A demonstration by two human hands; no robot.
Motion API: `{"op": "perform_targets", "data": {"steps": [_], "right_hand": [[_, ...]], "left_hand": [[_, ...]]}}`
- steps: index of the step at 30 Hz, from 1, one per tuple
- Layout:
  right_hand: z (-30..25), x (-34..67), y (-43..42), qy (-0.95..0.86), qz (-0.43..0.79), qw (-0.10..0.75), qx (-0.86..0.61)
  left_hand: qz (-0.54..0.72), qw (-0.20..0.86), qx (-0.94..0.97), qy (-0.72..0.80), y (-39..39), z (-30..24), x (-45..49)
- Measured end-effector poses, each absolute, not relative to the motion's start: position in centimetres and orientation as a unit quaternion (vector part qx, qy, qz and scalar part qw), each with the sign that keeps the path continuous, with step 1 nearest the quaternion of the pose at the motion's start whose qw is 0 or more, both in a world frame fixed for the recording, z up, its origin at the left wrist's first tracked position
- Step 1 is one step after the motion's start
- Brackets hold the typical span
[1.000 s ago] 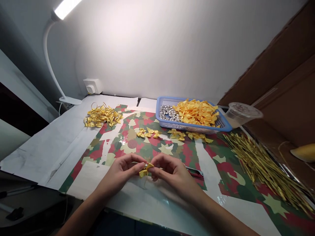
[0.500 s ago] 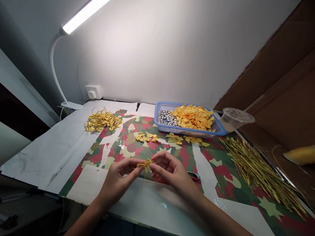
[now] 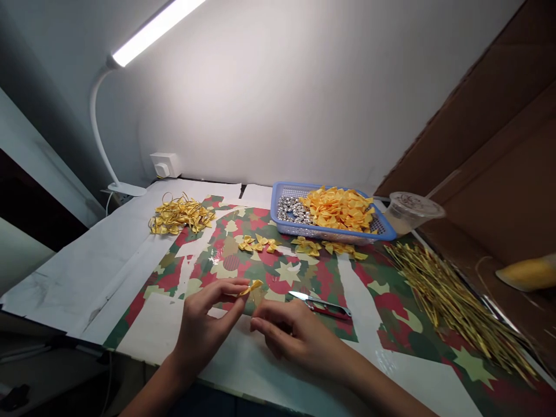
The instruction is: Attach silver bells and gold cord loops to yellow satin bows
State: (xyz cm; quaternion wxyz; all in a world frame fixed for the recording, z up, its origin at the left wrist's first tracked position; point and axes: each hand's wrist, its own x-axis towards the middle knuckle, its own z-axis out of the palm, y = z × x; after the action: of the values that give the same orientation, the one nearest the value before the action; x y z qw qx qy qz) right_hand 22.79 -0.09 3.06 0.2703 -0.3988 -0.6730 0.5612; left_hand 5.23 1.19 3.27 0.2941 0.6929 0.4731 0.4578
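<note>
My left hand (image 3: 206, 324) pinches a small yellow satin ribbon bow (image 3: 251, 288) between thumb and fingertips, above the camouflage-print mat (image 3: 278, 272). My right hand (image 3: 295, 336) rests low on the mat's front edge, its fingers slightly apart and holding nothing I can see. Thread snips with red handles (image 3: 319, 305) lie just beyond those fingers. Several finished yellow bows (image 3: 260, 244) lie in a loose row further back.
A blue plastic basket (image 3: 330, 233) holds yellow ribbon pieces (image 3: 339, 209) and silver beads (image 3: 294, 209). A tangle of gold loops (image 3: 181, 214) lies back left, gold twist ties (image 3: 452, 301) lie right, and a clear plastic cup (image 3: 412, 211) stands beyond them. A white desk lamp (image 3: 102, 121) stands at the back left.
My right hand has let go of the bow and moved down and away from it. The snips now show fully. My left hand keeps the bow, and the view has shifted slightly.
</note>
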Motion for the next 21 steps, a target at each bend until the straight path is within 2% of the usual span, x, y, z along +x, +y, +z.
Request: {"op": "perform_targets", "data": {"steps": [4, 10, 21], "right_hand": [[3.2, 22.8, -0.2, -0.647, 0.594, 0.264, -0.398], [2.8, 23.1, 0.1, -0.599, 0.609, 0.304, -0.422], [3.9, 23.0, -0.2, -0.627, 0.595, 0.273, -0.422]], "left_hand": [[0.464, 0.298, 0.675, 0.491, 1.3, 3.0, 5.0], [0.496, 0.301, 0.630, 0.517, 1.5, 3.0, 4.8], [0.503, 0.230, 0.657, 0.512, 1.1, 2.8, 4.9]]}}
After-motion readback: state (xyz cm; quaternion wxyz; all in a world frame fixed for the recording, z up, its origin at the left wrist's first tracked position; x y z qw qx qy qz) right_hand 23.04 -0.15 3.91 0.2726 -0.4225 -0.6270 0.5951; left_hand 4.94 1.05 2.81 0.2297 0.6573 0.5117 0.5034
